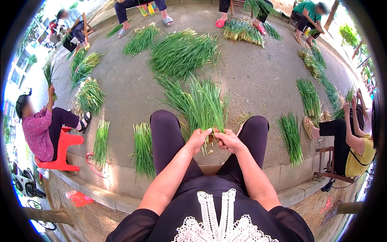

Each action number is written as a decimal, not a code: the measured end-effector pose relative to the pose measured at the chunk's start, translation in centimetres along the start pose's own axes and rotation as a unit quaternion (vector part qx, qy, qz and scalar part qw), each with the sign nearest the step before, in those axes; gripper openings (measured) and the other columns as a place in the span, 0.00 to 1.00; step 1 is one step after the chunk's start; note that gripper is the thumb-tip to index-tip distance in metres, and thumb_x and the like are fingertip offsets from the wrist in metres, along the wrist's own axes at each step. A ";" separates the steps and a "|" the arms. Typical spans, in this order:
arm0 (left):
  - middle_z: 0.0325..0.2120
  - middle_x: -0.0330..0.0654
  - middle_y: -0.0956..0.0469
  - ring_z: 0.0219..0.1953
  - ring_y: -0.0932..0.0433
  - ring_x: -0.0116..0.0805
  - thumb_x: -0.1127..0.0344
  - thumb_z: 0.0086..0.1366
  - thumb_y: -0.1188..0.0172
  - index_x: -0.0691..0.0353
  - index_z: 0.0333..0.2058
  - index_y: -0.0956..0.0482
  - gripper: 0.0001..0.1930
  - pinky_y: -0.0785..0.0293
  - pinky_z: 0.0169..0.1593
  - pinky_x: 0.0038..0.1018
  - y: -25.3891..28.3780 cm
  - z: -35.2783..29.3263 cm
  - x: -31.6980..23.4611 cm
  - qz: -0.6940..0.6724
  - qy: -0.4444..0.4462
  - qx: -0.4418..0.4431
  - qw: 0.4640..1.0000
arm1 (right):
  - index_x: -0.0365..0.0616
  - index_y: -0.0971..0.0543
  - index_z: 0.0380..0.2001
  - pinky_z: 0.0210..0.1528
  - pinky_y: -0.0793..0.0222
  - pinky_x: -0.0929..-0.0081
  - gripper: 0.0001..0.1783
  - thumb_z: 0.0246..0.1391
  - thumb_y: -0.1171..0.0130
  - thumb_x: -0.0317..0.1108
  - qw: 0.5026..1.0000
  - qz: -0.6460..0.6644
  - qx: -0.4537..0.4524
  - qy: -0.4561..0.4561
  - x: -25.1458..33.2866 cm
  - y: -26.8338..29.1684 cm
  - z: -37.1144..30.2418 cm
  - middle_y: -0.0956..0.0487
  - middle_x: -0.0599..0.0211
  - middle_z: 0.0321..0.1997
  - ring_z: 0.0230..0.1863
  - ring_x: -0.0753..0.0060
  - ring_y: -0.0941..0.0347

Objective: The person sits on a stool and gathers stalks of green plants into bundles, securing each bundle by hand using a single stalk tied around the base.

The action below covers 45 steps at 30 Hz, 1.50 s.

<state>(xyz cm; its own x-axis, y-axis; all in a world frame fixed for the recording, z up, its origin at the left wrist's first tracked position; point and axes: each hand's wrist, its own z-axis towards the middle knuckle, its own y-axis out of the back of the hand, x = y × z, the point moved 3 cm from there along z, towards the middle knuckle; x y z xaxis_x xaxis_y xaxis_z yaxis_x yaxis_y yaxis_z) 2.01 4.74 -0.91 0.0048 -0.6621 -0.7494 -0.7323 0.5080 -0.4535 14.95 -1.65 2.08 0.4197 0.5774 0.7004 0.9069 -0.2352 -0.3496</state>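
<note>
Between my knees I hold a bunch of long green chives (203, 103), leaves pointing away from me and pale root ends toward me. My left hand (196, 141) is closed round its lower stems, thumb on top. Close beside it, my right hand (228, 141) is curled with thumb and forefinger pinched at the root ends of a few stems. The two thumbs are nearly touching. Behind the bunch, more loose chives (173, 94) lie on the ground, partly hidden by it. A few pale scraps (210, 152) lie just below my hands.
A large heap of chives (183, 52) lies ahead. Laid bundles flank me: one by my left knee (143, 149), another farther left (101, 139), one at right (290, 139). Several people sit around, one on a red stool (64, 147). A concrete curb (117, 201) runs behind me.
</note>
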 end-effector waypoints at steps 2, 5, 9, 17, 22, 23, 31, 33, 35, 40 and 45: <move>0.34 0.38 0.23 0.36 0.26 0.27 0.62 0.62 0.49 0.62 0.40 0.26 0.12 0.29 0.40 0.27 0.5 0.4 0.5 0.033 -0.010 -0.029 0.999 | 0.43 0.28 0.30 0.10 0.55 0.85 0.05 0.54 0.49 0.33 1.000 -0.013 -0.006 0.001 -0.1 0.1 0.1 0.36 0.76 0.12 0.10 0.86 0.46; 0.32 0.37 0.23 0.33 0.26 0.25 0.63 0.61 0.48 0.62 0.38 0.25 0.11 0.31 0.36 0.25 0.7 0.5 0.7 0.053 -0.023 -0.046 0.997 | 0.43 0.28 0.30 0.11 0.56 0.85 0.06 0.53 0.48 0.34 0.999 -0.044 -0.015 0.002 -0.3 0.2 0.4 0.37 0.78 0.13 0.11 0.87 0.46; 0.28 0.36 0.24 0.29 0.28 0.24 0.63 0.60 0.47 0.63 0.36 0.25 0.10 0.33 0.32 0.24 0.4 0.2 0.5 0.060 -0.041 -0.048 0.996 | 0.41 0.26 0.31 0.11 0.55 0.85 0.11 0.50 0.44 0.38 0.995 -0.097 -0.036 0.005 -0.3 0.5 0.4 0.35 0.76 0.13 0.11 0.87 0.46; 0.25 0.33 0.28 0.24 0.32 0.22 0.60 0.60 0.45 0.61 0.37 0.25 0.12 0.33 0.28 0.23 -0.9 -0.9 -0.5 0.111 0.003 0.011 0.994 | 0.41 0.27 0.29 0.11 0.58 0.84 0.15 0.47 0.38 0.41 0.992 -0.119 -0.035 0.012 0.4 0.6 0.0 0.37 0.77 0.13 0.11 0.87 0.49; 0.26 0.33 0.27 0.24 0.32 0.22 0.60 0.60 0.45 0.61 0.37 0.26 0.12 0.33 0.26 0.22 -0.5 -0.8 0.0 0.068 0.025 0.040 0.997 | 0.41 0.26 0.29 0.12 0.58 0.85 0.16 0.45 0.36 0.41 0.993 -0.109 0.038 0.026 0.5 0.4 -0.2 0.38 0.80 0.12 0.10 0.88 0.51; 0.27 0.33 0.27 0.24 0.32 0.22 0.61 0.60 0.45 0.61 0.37 0.26 0.12 0.33 0.26 0.22 -0.5 -0.8 0.0 0.051 0.031 0.039 0.997 | 0.41 0.27 0.30 0.12 0.58 0.85 0.15 0.45 0.36 0.40 0.993 -0.108 0.041 0.029 0.3 0.5 -0.1 0.37 0.80 0.12 0.11 0.88 0.50; 0.25 0.35 0.27 0.23 0.32 0.23 0.63 0.60 0.46 0.64 0.37 0.26 0.11 0.33 0.27 0.23 0.3 -1.0 -0.6 0.036 0.023 -0.032 0.999 | 0.44 0.28 0.27 0.12 0.55 0.87 0.07 0.50 0.42 0.35 0.999 0.047 0.012 0.007 0.7 1.7 -0.7 0.34 0.77 0.16 0.13 0.88 0.46; 0.25 0.35 0.26 0.23 0.32 0.23 0.64 0.60 0.46 0.64 0.37 0.26 0.11 0.33 0.27 0.23 0.7 -0.7 -0.3 0.020 0.025 -0.045 0.998 | 0.45 0.29 0.28 0.11 0.53 0.87 0.06 0.53 0.46 0.34 0.993 0.110 0.004 0.033 0.8 2.8 -0.6 0.32 0.76 0.17 0.13 0.87 0.44; 0.25 0.35 0.26 0.23 0.31 0.23 0.64 0.60 0.46 0.64 0.37 0.26 0.11 0.33 0.27 0.22 1.3 -0.5 -0.2 -0.001 0.024 -0.060 0.998 | 0.45 0.29 0.32 0.11 0.52 0.88 0.06 0.54 0.47 0.35 0.980 0.183 -0.026 0.066 1.3 3.5 -0.6 0.30 0.76 0.18 0.13 0.87 0.42; 0.25 0.33 0.28 0.23 0.30 0.22 0.62 0.60 0.47 0.63 0.39 0.27 0.12 0.32 0.25 0.21 3.0 -0.3 -0.1 -0.059 0.008 -0.144 0.988 | 0.48 0.30 0.36 0.18 0.40 0.82 0.07 0.58 0.54 0.37 0.883 0.402 -0.004 0.240 3.2 6.6 -1.4 0.27 0.75 0.22 0.22 0.80 0.32; 0.28 0.34 0.27 0.25 0.28 0.24 0.61 0.61 0.47 0.61 0.40 0.27 0.12 0.31 0.27 0.22 3.5 -0.2 -0.2 -0.077 0.003 -0.156 0.985 | 0.47 0.29 0.35 0.31 0.31 0.75 0.06 0.57 0.53 0.34 0.857 0.451 -0.058 0.241 3.0 7.1 -1.4 0.26 0.71 0.26 0.28 0.72 0.30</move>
<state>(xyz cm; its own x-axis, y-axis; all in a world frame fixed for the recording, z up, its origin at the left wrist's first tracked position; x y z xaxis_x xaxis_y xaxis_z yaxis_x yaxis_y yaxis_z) -0.73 6.53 -2.25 0.1289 -0.7212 -0.6806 -0.8967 0.2084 -0.3906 22.73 -2.72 2.58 0.8935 -0.2637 0.3634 0.1917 -0.5077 -0.8399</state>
